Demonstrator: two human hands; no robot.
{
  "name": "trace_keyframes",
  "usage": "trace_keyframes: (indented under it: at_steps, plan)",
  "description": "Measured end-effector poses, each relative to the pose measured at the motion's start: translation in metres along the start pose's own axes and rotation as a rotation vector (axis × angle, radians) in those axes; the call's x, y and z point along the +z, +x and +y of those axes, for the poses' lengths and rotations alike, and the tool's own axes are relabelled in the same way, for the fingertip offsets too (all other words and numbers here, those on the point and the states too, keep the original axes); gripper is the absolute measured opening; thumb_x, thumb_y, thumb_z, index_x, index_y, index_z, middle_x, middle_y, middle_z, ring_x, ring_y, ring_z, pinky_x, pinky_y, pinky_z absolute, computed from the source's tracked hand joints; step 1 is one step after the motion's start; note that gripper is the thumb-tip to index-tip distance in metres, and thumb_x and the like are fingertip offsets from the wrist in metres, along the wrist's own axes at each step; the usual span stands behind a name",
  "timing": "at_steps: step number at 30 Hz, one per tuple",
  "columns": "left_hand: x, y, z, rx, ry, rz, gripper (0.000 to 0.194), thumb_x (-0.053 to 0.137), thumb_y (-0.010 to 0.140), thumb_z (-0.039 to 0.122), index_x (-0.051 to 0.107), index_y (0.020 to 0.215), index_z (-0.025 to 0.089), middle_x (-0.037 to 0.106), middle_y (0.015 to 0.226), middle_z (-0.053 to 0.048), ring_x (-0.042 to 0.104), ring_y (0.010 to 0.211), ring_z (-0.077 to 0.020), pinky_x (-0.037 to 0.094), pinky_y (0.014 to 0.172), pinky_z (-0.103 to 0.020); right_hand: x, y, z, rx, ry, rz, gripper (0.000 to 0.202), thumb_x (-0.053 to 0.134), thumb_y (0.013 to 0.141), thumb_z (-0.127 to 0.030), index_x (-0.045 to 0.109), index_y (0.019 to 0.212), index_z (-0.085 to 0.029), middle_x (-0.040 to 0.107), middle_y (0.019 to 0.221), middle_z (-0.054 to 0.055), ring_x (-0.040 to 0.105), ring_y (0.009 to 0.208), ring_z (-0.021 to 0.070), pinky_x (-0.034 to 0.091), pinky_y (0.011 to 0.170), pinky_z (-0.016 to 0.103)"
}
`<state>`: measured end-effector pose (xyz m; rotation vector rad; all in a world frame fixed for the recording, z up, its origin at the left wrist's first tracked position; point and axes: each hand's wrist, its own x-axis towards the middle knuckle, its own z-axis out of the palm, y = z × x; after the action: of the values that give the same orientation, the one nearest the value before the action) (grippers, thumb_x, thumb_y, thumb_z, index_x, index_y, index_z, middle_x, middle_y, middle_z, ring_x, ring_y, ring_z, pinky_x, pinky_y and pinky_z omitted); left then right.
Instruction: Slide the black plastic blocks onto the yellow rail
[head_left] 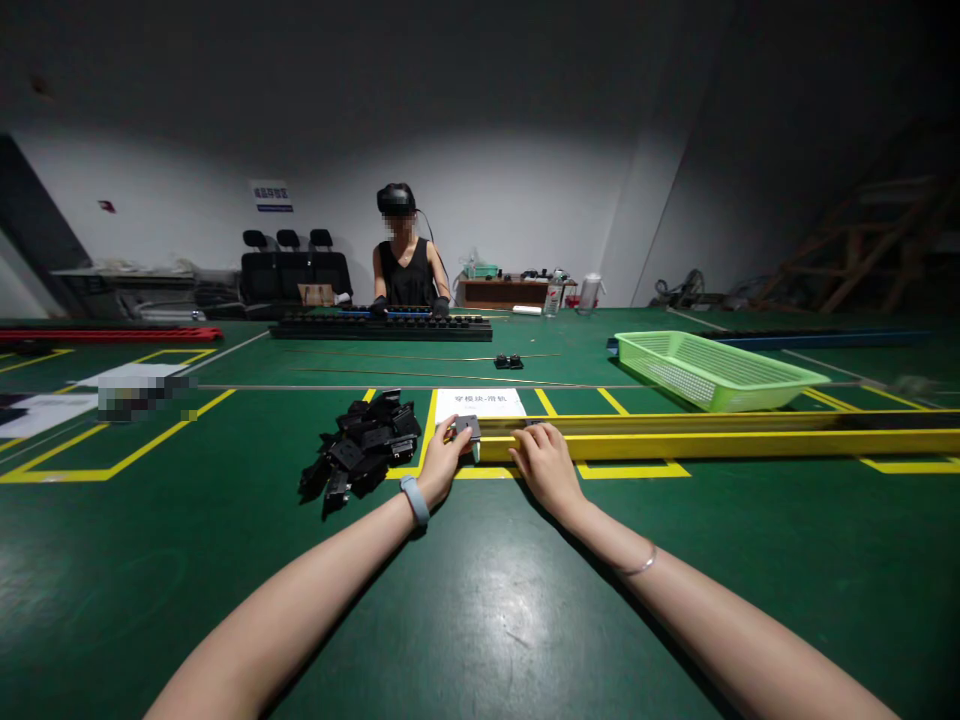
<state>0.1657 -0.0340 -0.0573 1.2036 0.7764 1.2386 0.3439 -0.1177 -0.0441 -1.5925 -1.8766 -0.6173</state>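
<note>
Work at an early stage, judging by the parts. The left hand (442, 462) was clamped on a black module (466, 427) at the near end of the yellow rail (675, 445); whether it had entered was unclear. The right hand (547, 468) lay over the rail, its grip impossible to tell, beside a dark piece (535, 424). A black pile (375, 440) sat loose, unfitted, on the green worktop (487, 610). The paper label (481, 403) read “穿模块-滑轨”; the wall sign (271, 195) was too blurred, and no brand was legible
</note>
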Motion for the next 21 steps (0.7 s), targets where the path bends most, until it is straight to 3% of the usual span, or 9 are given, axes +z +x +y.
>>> trace_keyframes:
  at_steps: [12,21]
  plan:
    - [0.003,-0.0032,0.009,-0.039,0.093,0.018,0.052,0.066,0.077,0.035,0.048,0.121,0.014,0.063,0.101,-0.012,0.063,0.073,-0.0135,0.051,0.062,-0.024,-0.0077,0.0005,-0.0072,0.011,0.042,0.012,0.032,0.044,0.089,-0.036,0.054,0.115,-0.02,0.052,0.101,0.011,0.041,0.105,0.0273,0.034,0.096,0.048]
    - [0.0039,-0.004,0.0096,-0.038,0.09,0.008,0.056,0.067,0.075,0.038,0.05,0.122,0.013,0.062,0.103,-0.013,0.064,0.071,-0.0141,0.051,0.062,-0.025,-0.0105,0.0006,-0.0101,0.02,0.042,0.002,0.03,0.043,0.089,-0.035,0.054,0.113,-0.02,0.051,0.103,0.011,0.04,0.107,0.027,0.032,0.099,0.048]
